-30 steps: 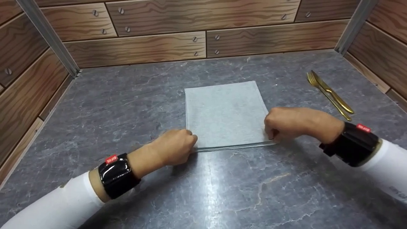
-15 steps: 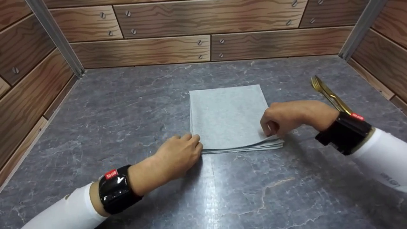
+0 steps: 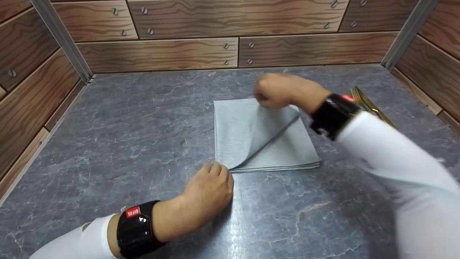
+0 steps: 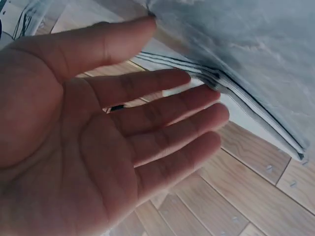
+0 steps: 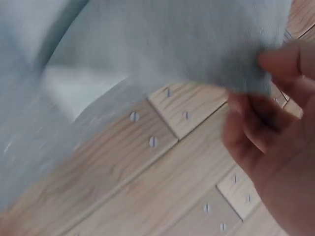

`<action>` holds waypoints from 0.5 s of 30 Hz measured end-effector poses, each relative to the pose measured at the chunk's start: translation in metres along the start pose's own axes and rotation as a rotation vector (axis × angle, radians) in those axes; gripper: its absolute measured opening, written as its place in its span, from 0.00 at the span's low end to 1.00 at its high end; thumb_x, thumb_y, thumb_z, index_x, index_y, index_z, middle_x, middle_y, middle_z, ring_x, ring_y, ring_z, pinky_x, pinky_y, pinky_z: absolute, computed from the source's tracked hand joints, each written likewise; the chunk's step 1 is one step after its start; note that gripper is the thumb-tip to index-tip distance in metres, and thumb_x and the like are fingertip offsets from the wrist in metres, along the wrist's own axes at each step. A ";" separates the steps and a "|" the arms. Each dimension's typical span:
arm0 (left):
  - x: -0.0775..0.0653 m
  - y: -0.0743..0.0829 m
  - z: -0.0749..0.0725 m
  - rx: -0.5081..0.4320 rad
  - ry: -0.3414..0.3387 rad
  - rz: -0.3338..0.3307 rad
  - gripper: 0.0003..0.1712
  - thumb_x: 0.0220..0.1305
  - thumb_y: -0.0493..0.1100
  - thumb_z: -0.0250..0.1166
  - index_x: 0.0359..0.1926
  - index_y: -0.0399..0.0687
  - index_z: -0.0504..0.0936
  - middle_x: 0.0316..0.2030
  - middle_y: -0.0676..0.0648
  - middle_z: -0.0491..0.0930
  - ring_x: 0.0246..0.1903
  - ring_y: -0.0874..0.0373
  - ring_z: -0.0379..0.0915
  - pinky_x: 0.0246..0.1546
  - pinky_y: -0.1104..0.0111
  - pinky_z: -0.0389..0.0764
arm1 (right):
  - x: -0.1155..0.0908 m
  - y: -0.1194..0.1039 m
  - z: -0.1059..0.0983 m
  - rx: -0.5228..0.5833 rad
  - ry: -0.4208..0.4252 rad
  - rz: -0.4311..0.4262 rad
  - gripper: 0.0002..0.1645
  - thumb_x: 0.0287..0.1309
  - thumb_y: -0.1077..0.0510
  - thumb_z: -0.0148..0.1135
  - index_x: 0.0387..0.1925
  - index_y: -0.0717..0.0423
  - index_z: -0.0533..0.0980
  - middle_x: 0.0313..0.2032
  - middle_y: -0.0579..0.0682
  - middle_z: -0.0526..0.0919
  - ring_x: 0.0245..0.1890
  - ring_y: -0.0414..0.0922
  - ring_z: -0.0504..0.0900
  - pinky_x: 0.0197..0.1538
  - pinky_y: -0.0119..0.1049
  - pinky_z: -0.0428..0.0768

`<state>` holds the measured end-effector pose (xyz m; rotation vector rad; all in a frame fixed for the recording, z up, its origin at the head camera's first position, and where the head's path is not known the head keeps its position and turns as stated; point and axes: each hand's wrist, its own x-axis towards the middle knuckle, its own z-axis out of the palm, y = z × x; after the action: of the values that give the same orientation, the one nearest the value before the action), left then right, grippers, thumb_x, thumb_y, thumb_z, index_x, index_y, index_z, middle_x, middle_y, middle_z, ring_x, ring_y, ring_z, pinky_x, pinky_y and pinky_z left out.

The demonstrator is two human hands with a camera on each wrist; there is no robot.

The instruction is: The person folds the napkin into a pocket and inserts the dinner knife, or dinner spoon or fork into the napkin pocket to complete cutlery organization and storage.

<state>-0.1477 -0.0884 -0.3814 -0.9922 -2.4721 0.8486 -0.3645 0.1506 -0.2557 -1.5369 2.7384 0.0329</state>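
A folded grey cloth napkin [image 3: 287, 147] lies on the grey marble tabletop [image 3: 143, 118]. My right hand [image 3: 276, 90] pinches the corner of its top layer [image 5: 246, 73] and holds it lifted over the napkin's far edge, so the layer [image 3: 251, 133] is peeled back diagonally. My left hand [image 3: 210, 189] rests by the napkin's near left corner, fingers straight and relaxed [image 4: 162, 123], their tips against the stacked layer edges [image 4: 221, 81].
A gold fork and knife [image 3: 370, 106] lie at the right of the table, partly behind my right arm. Wood-grain walls [image 3: 230, 36] close in the table at the back and both sides.
My right hand took the near right corner of the top layer and carried it up and away to the far side, peeling the layer open. My left hand stayed at the near left corner.
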 end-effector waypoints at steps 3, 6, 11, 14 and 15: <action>0.003 0.006 0.007 0.019 -0.043 0.000 0.22 0.86 0.49 0.60 0.66 0.43 0.91 0.55 0.43 0.90 0.59 0.48 0.85 0.67 0.59 0.84 | 0.039 -0.004 0.013 0.011 0.032 0.076 0.09 0.66 0.69 0.59 0.39 0.69 0.85 0.41 0.68 0.89 0.47 0.68 0.88 0.57 0.63 0.91; 0.009 0.014 0.022 0.001 -0.075 0.006 0.25 0.88 0.51 0.58 0.70 0.45 0.90 0.62 0.41 0.89 0.67 0.44 0.84 0.76 0.54 0.81 | 0.072 -0.007 0.028 0.049 -0.005 0.178 0.17 0.70 0.70 0.55 0.51 0.69 0.87 0.54 0.70 0.92 0.59 0.69 0.90 0.69 0.62 0.90; 0.014 0.022 0.047 -0.033 -0.068 -0.009 0.27 0.88 0.51 0.55 0.71 0.43 0.88 0.62 0.38 0.88 0.69 0.41 0.84 0.82 0.49 0.79 | 0.108 -0.011 0.052 0.074 -0.044 0.283 0.21 0.77 0.67 0.55 0.61 0.63 0.87 0.65 0.67 0.92 0.71 0.67 0.87 0.81 0.64 0.77; 0.012 0.018 0.043 -0.018 -0.047 -0.024 0.25 0.87 0.50 0.56 0.68 0.42 0.90 0.57 0.39 0.88 0.65 0.41 0.85 0.80 0.50 0.79 | 0.120 -0.013 0.061 0.078 -0.044 0.317 0.20 0.78 0.66 0.55 0.63 0.61 0.86 0.68 0.65 0.91 0.74 0.65 0.85 0.80 0.64 0.72; 0.011 0.015 0.039 -0.013 -0.044 -0.027 0.24 0.87 0.50 0.57 0.67 0.43 0.90 0.56 0.40 0.88 0.64 0.42 0.85 0.79 0.50 0.79 | 0.122 -0.013 0.063 0.078 -0.043 0.329 0.20 0.79 0.66 0.55 0.63 0.60 0.86 0.68 0.64 0.91 0.74 0.65 0.84 0.79 0.64 0.71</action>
<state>-0.1676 -0.0877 -0.4202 -0.9524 -2.5252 0.8556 -0.4176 0.0404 -0.3201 -1.0417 2.8862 -0.0394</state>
